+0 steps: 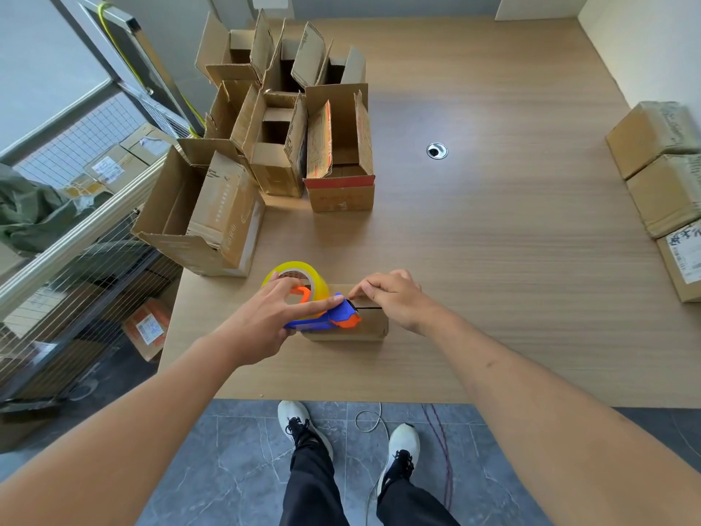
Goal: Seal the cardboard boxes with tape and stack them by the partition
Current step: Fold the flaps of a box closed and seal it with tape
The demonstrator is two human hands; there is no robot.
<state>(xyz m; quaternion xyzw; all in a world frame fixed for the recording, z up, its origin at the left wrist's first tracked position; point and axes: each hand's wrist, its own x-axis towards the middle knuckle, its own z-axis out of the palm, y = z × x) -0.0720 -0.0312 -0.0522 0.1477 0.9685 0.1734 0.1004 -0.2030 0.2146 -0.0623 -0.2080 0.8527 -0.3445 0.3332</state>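
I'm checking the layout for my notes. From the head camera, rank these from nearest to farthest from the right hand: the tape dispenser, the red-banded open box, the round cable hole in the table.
From the right hand:
1. Tape dispenser, just to its left, on the small box.
2. Red-banded open box, beyond it and slightly left.
3. Cable hole, farther back, slightly right.

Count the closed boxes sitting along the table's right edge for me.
3: the farthest box, a middle box touching it, and a nearest box cut off by the frame. More may lie out of view.
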